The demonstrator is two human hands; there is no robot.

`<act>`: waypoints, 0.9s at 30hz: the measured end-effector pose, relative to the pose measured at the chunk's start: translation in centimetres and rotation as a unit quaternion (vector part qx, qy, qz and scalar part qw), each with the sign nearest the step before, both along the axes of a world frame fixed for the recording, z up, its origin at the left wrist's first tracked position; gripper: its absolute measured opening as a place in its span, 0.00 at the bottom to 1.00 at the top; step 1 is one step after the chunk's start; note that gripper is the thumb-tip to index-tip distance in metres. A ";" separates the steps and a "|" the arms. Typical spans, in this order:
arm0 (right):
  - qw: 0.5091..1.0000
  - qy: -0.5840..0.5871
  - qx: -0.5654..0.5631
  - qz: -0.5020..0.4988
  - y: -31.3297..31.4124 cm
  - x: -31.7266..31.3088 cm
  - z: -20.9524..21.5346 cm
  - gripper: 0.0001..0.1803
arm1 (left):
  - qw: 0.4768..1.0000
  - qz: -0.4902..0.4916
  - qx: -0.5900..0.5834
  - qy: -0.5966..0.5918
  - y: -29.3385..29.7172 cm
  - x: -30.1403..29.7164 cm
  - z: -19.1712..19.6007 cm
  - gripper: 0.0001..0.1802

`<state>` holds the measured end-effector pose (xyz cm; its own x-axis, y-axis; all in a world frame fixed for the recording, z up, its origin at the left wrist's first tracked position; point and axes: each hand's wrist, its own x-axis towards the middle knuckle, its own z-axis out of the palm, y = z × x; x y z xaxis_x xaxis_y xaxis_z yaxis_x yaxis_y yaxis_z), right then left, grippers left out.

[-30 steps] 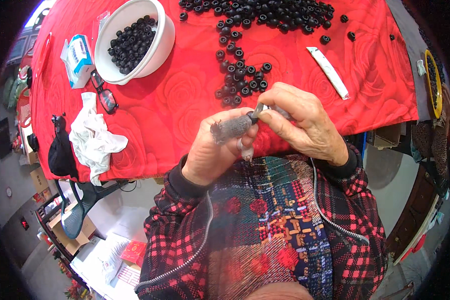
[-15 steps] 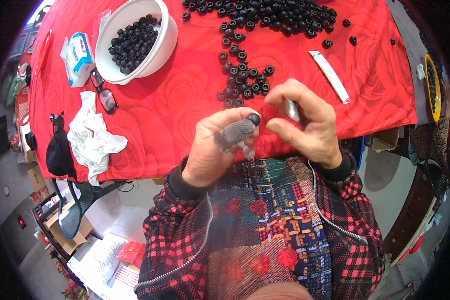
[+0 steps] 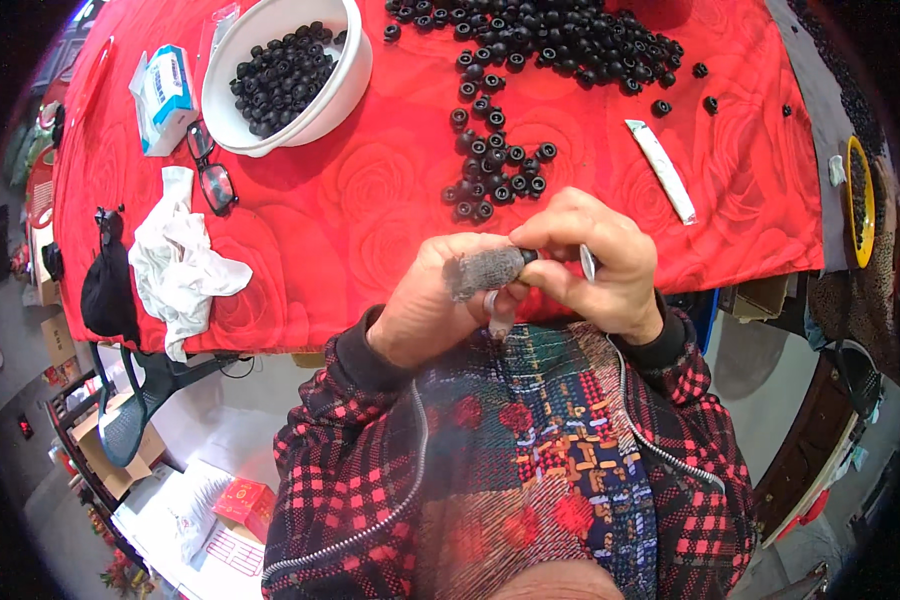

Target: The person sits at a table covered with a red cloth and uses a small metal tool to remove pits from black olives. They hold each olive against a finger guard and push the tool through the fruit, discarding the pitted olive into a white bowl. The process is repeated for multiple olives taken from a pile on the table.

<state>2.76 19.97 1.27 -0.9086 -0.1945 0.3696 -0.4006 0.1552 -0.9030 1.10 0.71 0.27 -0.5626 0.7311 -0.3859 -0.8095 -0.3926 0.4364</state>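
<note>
Lettering: none was legible | blue-and-white packet (image 3: 166, 100): bore print, too small to read | red box (image 3: 246, 507): carried pale marks, which were unreadable.

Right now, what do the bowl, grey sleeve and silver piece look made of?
Bowl: likely plastic, semi-gloss; smooth white wall, soft sheen.
Grey sleeve: probably knit fabric, matte; mesh-like texture, ragged end.
Silver piece: likely polished metal, from its bright glint; partly hidden.
</note>
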 end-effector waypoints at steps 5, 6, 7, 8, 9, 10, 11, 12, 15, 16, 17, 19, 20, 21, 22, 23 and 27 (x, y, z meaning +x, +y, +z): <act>0.988 0.139 0.029 -0.068 -0.5 0.5 -0.2 0.21 | 0.996 -0.001 -0.043 0.080 0.2 0.3 1.0 0.12; 0.987 0.141 0.027 -0.070 -0.6 0.7 -0.1 0.21 | 0.997 0.003 -0.042 0.059 0.2 0.4 1.3 0.12; 0.986 0.144 0.028 -0.074 -0.6 0.8 0.0 0.21 | 0.999 0.005 -0.039 0.038 0.3 0.4 1.4 0.12; 0.986 0.146 0.028 -0.078 -0.6 0.9 0.1 0.21 | 0.999 0.008 -0.037 0.016 0.3 0.5 1.6 0.13; 0.985 0.151 0.026 -0.081 -0.6 0.9 0.1 0.21 | 0.998 0.013 -0.049 0.037 0.3 0.6 1.6 0.13; 0.984 0.157 0.025 -0.084 -0.6 1.0 0.2 0.21 | 0.996 0.018 -0.060 0.058 0.4 0.9 1.6 0.14; 0.983 0.163 0.024 -0.087 -0.6 1.0 0.3 0.21 | 0.994 0.023 -0.071 0.079 0.4 1.0 1.5 0.14; 0.983 0.162 0.019 -0.089 -0.6 1.1 0.3 0.21 | 0.993 0.018 -0.071 0.095 0.4 1.0 1.6 0.14; 0.983 0.157 0.014 -0.089 -0.5 1.4 0.6 0.21 | 0.987 0.009 -0.074 0.143 0.4 0.9 2.0 0.14; 0.984 0.156 0.021 -0.083 -0.4 1.4 0.7 0.21 | 0.984 0.012 -0.077 0.160 0.4 0.9 2.1 0.14; 0.984 0.155 0.027 -0.078 -0.3 1.5 0.7 0.21 | 0.981 0.014 -0.079 0.177 0.4 0.9 2.1 0.14; 0.984 0.161 0.035 -0.073 -0.2 1.4 0.9 0.21 | 0.982 0.026 -0.072 0.174 0.5 1.0 2.0 0.13; 0.983 0.164 0.039 -0.071 -0.1 1.4 1.0 0.21 | 0.982 0.031 -0.069 0.172 0.5 1.0 1.9 0.13; 0.982 0.166 0.045 -0.075 -0.2 1.4 1.0 0.22 | 0.981 0.042 -0.074 0.176 0.6 1.1 2.0 0.13; 0.981 0.169 0.049 -0.078 -0.2 1.4 1.0 0.23 | 0.979 0.054 -0.081 0.181 0.7 1.2 2.1 0.12; 0.980 0.172 0.054 -0.081 -0.3 1.4 0.9 0.23 | 0.976 0.066 -0.088 0.186 0.7 1.3 2.2 0.12; 0.956 0.253 0.094 -0.111 -0.1 1.8 0.2 0.26 | 0.978 0.055 -0.076 0.184 0.8 1.3 2.2 0.12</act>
<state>4.54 19.86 1.47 -0.6488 -0.1239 0.7508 -0.7178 0.4269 -0.5499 2.35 1.46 2.45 -0.7565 0.6076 -0.2420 -0.5428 -0.3768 0.7506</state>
